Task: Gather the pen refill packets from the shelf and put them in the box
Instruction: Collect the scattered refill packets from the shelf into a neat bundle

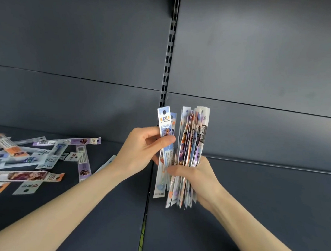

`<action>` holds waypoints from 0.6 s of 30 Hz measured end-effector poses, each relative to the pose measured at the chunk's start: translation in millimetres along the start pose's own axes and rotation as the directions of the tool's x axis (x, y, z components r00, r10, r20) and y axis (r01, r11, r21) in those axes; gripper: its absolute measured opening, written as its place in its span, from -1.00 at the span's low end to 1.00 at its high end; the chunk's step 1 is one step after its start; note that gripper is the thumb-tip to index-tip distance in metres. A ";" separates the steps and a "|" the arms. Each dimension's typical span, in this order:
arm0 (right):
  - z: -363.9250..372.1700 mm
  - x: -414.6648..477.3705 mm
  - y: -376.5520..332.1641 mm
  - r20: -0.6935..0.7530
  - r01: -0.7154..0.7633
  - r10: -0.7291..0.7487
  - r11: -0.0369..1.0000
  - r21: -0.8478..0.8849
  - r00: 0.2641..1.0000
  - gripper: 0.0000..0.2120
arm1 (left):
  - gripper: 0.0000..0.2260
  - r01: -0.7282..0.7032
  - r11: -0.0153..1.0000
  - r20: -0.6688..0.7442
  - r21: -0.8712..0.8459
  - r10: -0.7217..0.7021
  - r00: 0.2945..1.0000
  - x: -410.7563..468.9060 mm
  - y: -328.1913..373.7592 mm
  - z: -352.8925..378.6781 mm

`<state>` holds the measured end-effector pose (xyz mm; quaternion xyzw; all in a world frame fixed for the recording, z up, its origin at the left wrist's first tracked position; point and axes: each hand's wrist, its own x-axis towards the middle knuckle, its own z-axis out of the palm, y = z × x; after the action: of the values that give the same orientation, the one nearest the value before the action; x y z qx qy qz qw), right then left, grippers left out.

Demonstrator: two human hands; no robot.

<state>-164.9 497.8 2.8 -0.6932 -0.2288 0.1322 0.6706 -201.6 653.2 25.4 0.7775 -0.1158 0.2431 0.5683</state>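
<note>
Two packets (165, 125) are pinched upright in the left hand (141, 145), thumb and fingers curled on them, just beside the thick bundle (193, 131) that the right hand (196, 172) grips round its lower half, long axis vertical. Loose packets (27, 158) lie flat on the shelf (253, 200), well off to the left, mostly lengthwise left-right. Left hand is nearer for the next pickup, likely after merging its pair into the bundle. Box not in view.
</note>
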 end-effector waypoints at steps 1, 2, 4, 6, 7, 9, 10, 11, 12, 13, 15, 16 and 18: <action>0.5 0.2 0.2 0.013 -0.006 0.006 1.000 0.004 1.000 -0.73 | -0.83 -0.012 1.000 -0.009 -0.014 0.012 1.000 0.0 -0.5 1.0; 1.2 0.4 0.4 0.026 -0.010 0.009 1.000 0.010 1.000 -0.74 | -0.76 -0.022 1.000 -0.024 -0.016 0.022 0.999 0.1 -1.5 2.1; 2.9 0.0 -0.1 0.057 0.006 -0.007 1.000 0.029 0.998 -0.69 | -0.66 -0.033 0.999 -0.032 0.001 0.033 0.999 -1.1 -2.5 3.2; 4.0 -0.8 -0.7 0.081 0.045 -0.047 0.998 0.033 0.996 -0.61 | -0.76 -0.005 1.000 -0.012 -0.030 0.005 1.000 -1.7 0.7 3.3; 4.8 -1.3 -1.9 0.081 0.062 -0.063 0.998 0.023 0.995 -0.59 | -0.72 0.030 0.998 0.029 -0.050 -0.029 0.999 -0.8 3.5 3.8; 6.4 -1.6 -3.7 0.076 0.089 -0.089 0.996 0.004 0.993 -0.62 | -0.56 0.122 0.985 0.148 -0.123 -0.103 0.984 2.4 12.6 6.6; 7.3 -1.6 -4.2 0.074 0.101 -0.100 0.995 -0.009 0.992 -0.67 | -0.52 0.156 0.973 0.199 -0.169 -0.121 0.972 5.1 18.2 9.1; 8.4 -2.3 -5.0 0.072 0.111 -0.109 0.994 -0.022 0.991 -0.72 | -0.54 0.173 0.964 0.227 -0.203 -0.125 0.966 7.8 22.8 11.9; 9.1 -3.3 -5.3 0.070 0.119 -0.116 0.992 -0.038 0.991 -0.76 | -0.59 0.185 0.958 0.228 -0.218 -0.135 0.964 9.9 27.1 15.2; 9.1 -3.9 -5.1 0.068 0.127 -0.123 0.990 -0.058 0.990 -0.77 | -0.66 0.190 0.958 0.215 -0.215 -0.144 0.966 11.1 29.5 18.1; 8.1 -5.7 -1.4 0.075 0.117 -0.109 0.987 -0.111 0.991 -0.74 | -0.73 0.212 0.962 0.200 -0.173 -0.176 0.964 10.0 26.8 23.7; 8.0 -6.9 1.3 0.081 0.097 -0.087 0.987 -0.125 0.993 -0.72 | -0.73 0.231 0.962 0.203 -0.143 -0.200 0.959 7.8 22.9 26.5; 8.4 -8.4 5.1 0.085 0.061 -0.051 0.991 -0.119 0.995 -0.72 | -0.71 0.255 0.960 0.202 -0.118 -0.228 0.952 4.3 16.7 29.9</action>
<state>-175.4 501.0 -3.8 -0.7199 -0.2831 0.1273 0.6208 -198.2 620.0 34.3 0.7625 -0.0894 0.0886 0.6347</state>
